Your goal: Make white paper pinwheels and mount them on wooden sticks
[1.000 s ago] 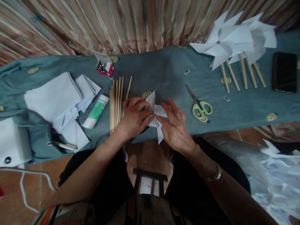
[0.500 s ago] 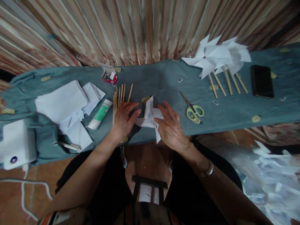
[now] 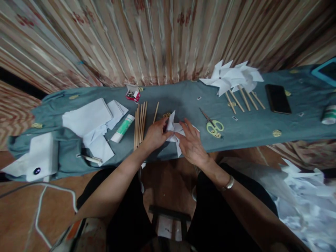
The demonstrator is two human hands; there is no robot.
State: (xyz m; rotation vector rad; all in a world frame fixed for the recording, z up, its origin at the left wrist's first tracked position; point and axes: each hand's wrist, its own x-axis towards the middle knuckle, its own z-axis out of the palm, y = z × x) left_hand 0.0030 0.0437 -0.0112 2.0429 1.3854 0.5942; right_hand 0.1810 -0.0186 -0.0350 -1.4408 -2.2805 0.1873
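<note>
A white paper pinwheel [image 3: 171,123] lies near the front edge of the cloth-covered table, its blades partly folded up. My left hand [image 3: 156,133] has its thumb and fingers closed on the pinwheel's left side. From the right, my right hand [image 3: 193,146] grips the paper near the centre with thumb and fingers, covering part of it. Just left of my left hand lie several wooden sticks [image 3: 140,122], with one stick [image 3: 156,112] apart from them. Scissors [image 3: 214,124] with green handles rest to the right of my right hand.
To the left are a glue stick [image 3: 123,128], stacked white paper [image 3: 88,117], a small red box of metal pins [image 3: 132,93], a pen [image 3: 91,159] and a white device [image 3: 43,155]. Finished pinwheels [image 3: 232,76] and a phone [image 3: 277,99] lie right. A bag of paper pinwheels [image 3: 304,199] stands below.
My left hand has moved right and closed on the pinwheel's left blade. My right hand stays on the paper. The camera view has shifted, bringing a blue-edged object into view at right.
</note>
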